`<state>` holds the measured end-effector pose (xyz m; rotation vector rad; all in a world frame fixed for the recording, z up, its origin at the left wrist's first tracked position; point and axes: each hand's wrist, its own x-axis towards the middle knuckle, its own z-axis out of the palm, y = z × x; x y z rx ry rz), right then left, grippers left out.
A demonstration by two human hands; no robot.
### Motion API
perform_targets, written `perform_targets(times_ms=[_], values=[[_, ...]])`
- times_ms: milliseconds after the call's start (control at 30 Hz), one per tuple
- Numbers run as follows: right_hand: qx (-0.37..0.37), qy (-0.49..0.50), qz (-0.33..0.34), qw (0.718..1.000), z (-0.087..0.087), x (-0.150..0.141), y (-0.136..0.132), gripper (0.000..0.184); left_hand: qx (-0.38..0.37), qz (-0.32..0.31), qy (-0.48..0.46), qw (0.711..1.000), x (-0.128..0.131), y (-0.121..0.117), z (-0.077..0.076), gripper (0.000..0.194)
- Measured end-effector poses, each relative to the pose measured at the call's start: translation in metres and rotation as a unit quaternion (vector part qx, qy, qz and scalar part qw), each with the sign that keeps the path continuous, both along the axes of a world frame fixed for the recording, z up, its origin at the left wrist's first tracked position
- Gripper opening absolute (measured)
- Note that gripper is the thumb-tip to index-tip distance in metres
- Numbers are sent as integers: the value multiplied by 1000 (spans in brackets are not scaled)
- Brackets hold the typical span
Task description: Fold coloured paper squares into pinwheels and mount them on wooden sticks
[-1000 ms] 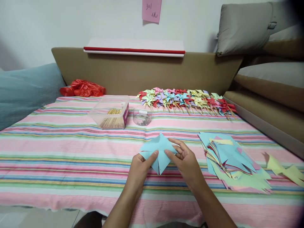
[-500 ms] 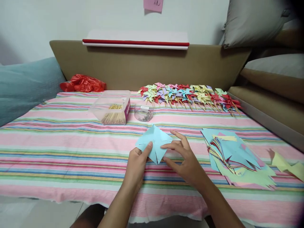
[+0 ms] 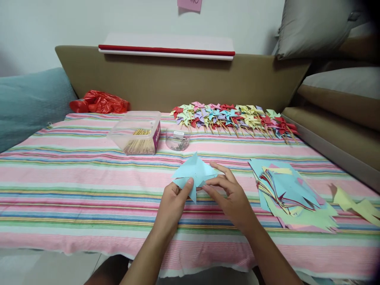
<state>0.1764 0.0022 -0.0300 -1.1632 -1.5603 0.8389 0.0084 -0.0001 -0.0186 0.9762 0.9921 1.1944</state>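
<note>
A light blue paper square [image 3: 194,169] with slits cut in from its corners is held up over the striped cloth. My left hand [image 3: 177,196] pinches its lower left part, thumb on top and fingers underneath. At the lower right, my right hand [image 3: 226,192] has thumb and fingertips closed on one cut corner, which is bent up and inward. Small dark holes show in the paper. Beyond it stand a round clear tub [image 3: 177,141] of small metal pins and a plastic box [image 3: 133,136] of thin wooden sticks.
Finished paper pinwheels [image 3: 231,116] on sticks lie in a row at the back. To the right is a stack of cut coloured paper [image 3: 292,194], with a yellow paper piece [image 3: 356,205] beside it. A red plastic bag [image 3: 103,102] lies back left.
My right fingers have closed on the lower right corner of the blue paper and bent it inward. The paper has turned slightly in my left hand. The view has shifted a little.
</note>
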Motion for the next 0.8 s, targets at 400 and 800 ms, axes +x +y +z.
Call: perform_targets(times_ms=[400, 800], values=[[-69, 104, -32, 992, 0, -1, 3, 21, 26, -14, 69, 997, 1, -1, 0, 36], [-45, 77, -32, 995, -2, -4, 3, 20, 34, 4, 87, 996, 2, -2, -1, 34]])
